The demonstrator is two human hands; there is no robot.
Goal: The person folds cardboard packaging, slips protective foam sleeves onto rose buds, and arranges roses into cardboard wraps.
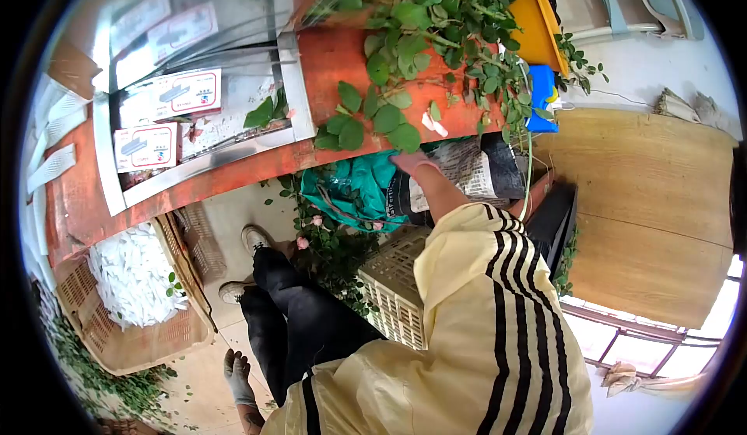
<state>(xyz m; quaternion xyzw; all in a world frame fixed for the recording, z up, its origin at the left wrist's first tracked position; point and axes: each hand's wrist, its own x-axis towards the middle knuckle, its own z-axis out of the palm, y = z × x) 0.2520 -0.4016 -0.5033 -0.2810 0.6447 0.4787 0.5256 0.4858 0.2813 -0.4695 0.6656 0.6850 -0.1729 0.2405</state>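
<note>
My right hand (411,163) reaches under the edge of the red table, at the mouth of a green plastic bag (366,182) and beside a black and white printed sack (464,172). Its fingers are mostly hidden there, so what they hold does not show. My left hand (238,377), in a grey glove with dark fingertips, hangs low beside my leg. Its fingers are loosely apart and nothing shows in them. Leafy stems with pink roses (303,242) stand below the green bag, close to my legs.
Rose stems (436,30) lie across the red table (331,65), near a metal-framed tray (292,131) with printed boxes (146,146). A basket of white pieces (134,275) stands at left, a cream crate (394,275) by my right side. A wooden board (638,201) is at right.
</note>
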